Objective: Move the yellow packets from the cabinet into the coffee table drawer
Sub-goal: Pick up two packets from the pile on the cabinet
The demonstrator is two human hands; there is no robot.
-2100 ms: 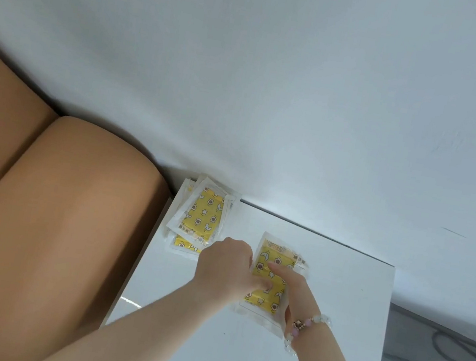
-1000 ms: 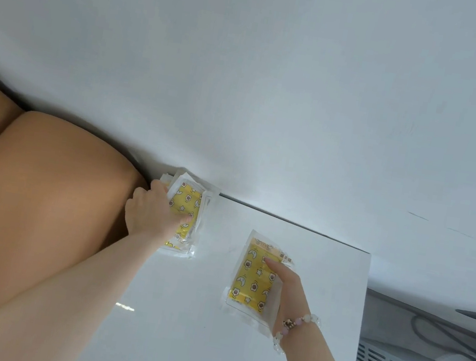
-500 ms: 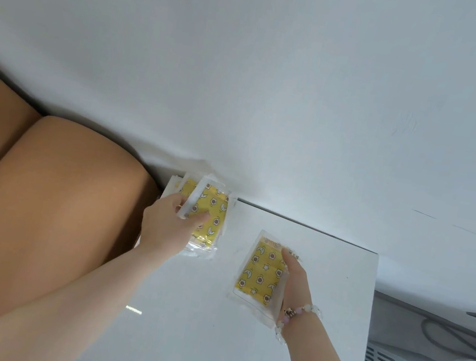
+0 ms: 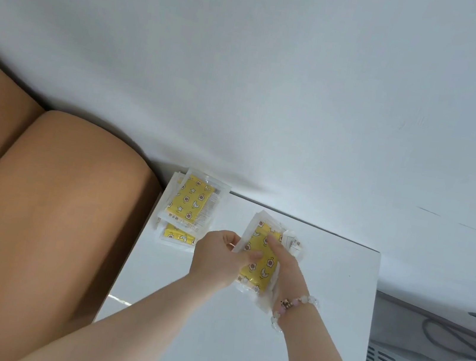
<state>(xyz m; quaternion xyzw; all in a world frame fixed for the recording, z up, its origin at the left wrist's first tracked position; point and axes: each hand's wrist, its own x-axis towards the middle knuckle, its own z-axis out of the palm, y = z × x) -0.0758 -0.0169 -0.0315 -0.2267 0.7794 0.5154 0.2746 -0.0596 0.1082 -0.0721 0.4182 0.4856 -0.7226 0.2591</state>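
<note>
Yellow packets, held bundle (image 4: pixel 259 265): several clear-wrapped packets, gripped by both hands over the white cabinet top (image 4: pixel 331 292). Left hand (image 4: pixel 218 260) pinches the bundle's left edge, thumb on the yellow face. Right hand (image 4: pixel 289 271), beaded bracelet (image 4: pixel 295 304) at the wrist, holds the right side, one finger laid across the front. Remaining stack (image 4: pixel 191 204): loose pile lying flat at the top's far left corner, beside a tan sofa arm (image 4: pixel 47 212).

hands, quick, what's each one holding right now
Left hand: pinches the stack of yellow packets by its left edge.
Right hand: holds the same stack.
</note>
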